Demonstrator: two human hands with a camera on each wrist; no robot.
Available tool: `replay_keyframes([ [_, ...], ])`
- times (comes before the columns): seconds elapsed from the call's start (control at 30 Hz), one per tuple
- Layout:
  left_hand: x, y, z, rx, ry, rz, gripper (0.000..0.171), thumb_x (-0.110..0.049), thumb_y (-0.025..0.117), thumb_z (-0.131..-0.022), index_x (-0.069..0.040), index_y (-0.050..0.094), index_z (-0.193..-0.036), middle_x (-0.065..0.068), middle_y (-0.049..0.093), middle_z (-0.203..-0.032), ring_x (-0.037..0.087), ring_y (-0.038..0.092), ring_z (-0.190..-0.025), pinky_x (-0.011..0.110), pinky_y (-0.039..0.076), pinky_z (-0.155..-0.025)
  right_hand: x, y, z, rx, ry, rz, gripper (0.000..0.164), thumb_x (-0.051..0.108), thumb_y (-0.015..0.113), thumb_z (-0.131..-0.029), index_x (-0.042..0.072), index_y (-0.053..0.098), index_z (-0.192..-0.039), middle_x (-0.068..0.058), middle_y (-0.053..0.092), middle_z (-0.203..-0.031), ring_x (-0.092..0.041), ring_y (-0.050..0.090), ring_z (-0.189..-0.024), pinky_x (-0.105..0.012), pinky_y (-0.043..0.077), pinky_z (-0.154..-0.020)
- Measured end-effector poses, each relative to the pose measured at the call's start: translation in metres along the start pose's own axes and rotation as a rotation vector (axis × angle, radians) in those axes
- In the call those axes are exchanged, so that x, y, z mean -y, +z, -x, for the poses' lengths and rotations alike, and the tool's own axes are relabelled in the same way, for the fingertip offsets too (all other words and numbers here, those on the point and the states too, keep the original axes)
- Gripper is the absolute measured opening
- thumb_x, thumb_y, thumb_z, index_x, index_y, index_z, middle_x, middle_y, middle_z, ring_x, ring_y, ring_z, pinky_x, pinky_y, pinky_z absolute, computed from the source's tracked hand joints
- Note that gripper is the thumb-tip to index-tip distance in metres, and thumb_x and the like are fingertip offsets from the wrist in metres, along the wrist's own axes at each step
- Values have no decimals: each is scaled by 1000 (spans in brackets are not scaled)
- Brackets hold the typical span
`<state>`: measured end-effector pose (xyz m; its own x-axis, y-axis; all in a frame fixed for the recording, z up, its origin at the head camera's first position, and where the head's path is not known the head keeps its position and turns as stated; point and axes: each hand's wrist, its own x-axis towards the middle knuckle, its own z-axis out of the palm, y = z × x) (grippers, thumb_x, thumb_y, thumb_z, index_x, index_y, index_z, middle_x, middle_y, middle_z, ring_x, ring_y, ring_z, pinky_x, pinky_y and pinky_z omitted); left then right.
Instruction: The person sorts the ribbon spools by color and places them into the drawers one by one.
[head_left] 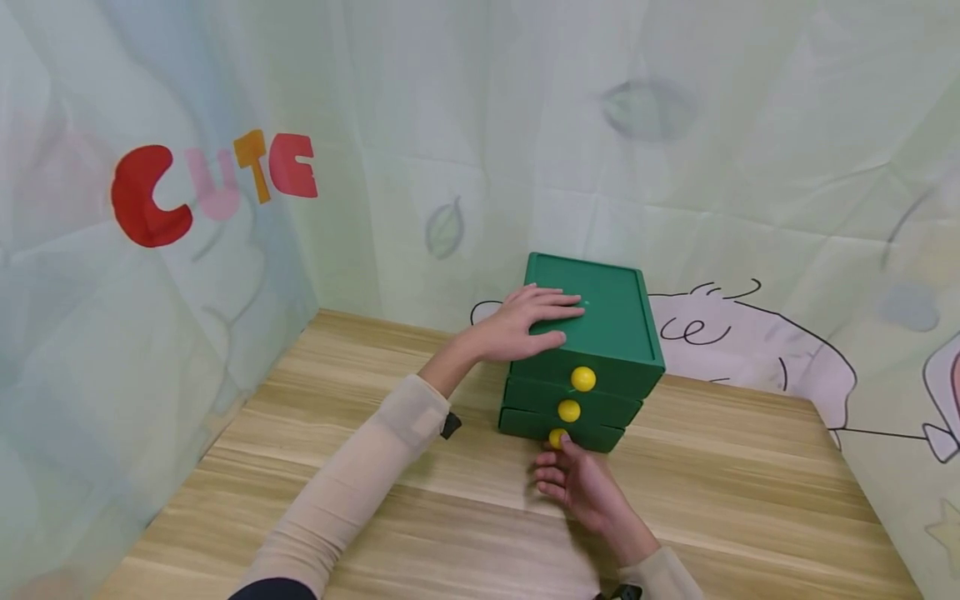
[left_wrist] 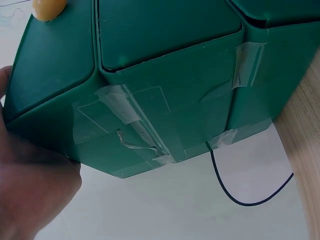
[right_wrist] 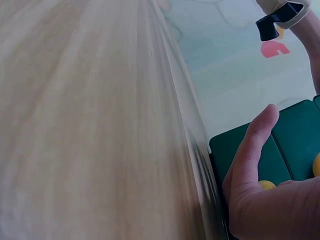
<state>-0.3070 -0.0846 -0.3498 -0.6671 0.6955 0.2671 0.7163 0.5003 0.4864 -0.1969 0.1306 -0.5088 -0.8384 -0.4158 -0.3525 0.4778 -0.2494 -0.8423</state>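
Note:
A green three-drawer cabinet (head_left: pixel 600 312) stands upright on the wooden table, one round yellow knob on each drawer. My left hand (head_left: pixel 517 325) rests on the left part of its top, fingers spread and straight. In the left wrist view, part of that hand (left_wrist: pixel 35 185) shows at the cabinet's edge. Low in front, my right hand (head_left: pixel 588 487) has its thumb against the bottom knob (head_left: pixel 557 437), the other fingers loosely bent below. The right wrist view shows an outstretched digit (right_wrist: pixel 252 145) beside a yellow knob (right_wrist: pixel 266 184). All drawers look pushed in.
Clear tape (left_wrist: pixel 122 105) spans the seams on the cabinet's side, and a dark curved line (left_wrist: pixel 225 192) shows behind it. The table (head_left: pixel 360 367) meets printed cloth walls (head_left: pixel 420 100) at the back and sides.

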Motion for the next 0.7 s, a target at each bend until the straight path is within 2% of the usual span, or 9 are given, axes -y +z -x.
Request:
replay_keyframes([
  [0.2, -1, 0, 0, -4, 2, -1, 52, -29, 56, -109, -11, 53, -158, 6, 41, -169, 28, 27, -161, 47, 2, -133, 0, 1, -3, -25, -1, 7, 32, 33, 31, -118, 8, 52, -114, -1, 69, -98, -13, 71, -86, -29, 61, -81],
  [0.7, 1, 2, -1, -8, 2, -6, 52, -29, 55, -109, -11, 53, -158, 6, 42, -169, 28, 27, -161, 47, 2, -133, 4, -2, -3, 30, 18, -30, 34, 34, 31, -118, 11, 55, -115, 2, 70, -97, -11, 71, -87, -27, 61, -81],
])
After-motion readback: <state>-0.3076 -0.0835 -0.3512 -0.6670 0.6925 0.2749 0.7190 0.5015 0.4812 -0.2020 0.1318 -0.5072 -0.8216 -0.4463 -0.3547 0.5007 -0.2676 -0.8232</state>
